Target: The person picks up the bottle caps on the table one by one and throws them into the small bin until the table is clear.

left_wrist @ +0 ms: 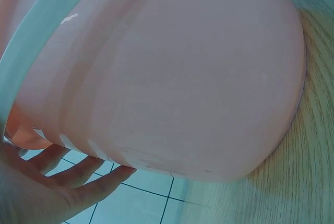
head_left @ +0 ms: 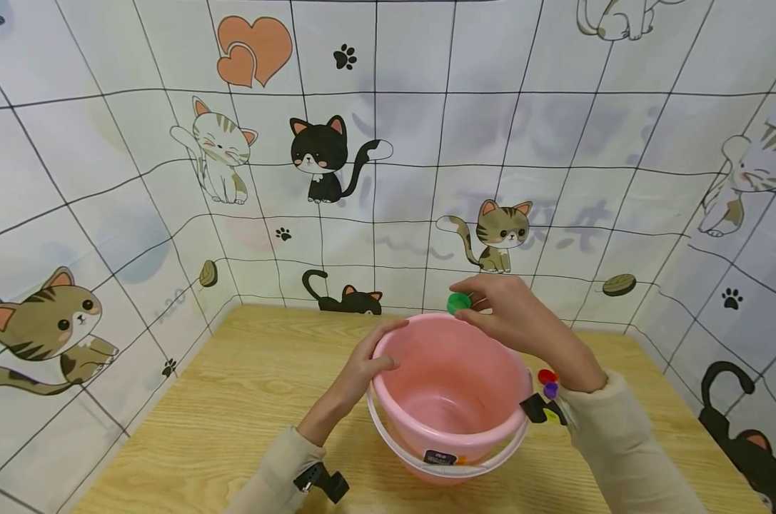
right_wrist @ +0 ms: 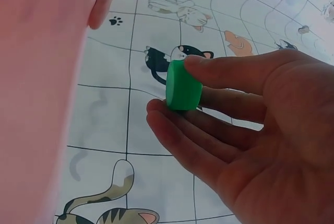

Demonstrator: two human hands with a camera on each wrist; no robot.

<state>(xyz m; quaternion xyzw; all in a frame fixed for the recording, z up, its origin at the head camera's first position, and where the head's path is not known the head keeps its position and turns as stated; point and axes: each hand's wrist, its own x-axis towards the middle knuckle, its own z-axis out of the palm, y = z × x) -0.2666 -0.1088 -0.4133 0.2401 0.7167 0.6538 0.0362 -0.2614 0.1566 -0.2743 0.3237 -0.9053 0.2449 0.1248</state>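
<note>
Green cap, smooth and round, is hovering just beyond the pink bucket at its 12 o'clock. I'm seeing the right hand pinching it between thumb and fingers, while the left hand is gripping the rim at 10 o'clock. A dark label is facing 6 o'clock, its writing being too small for me. The right wrist view is revealing the cap's thick side; only the head view is showing a red piece and a purple piece at 3 o'clock.

Label unreadably small, yellow piece partly hidden (by black strap), pink bucket cropped in wrist views
</note>
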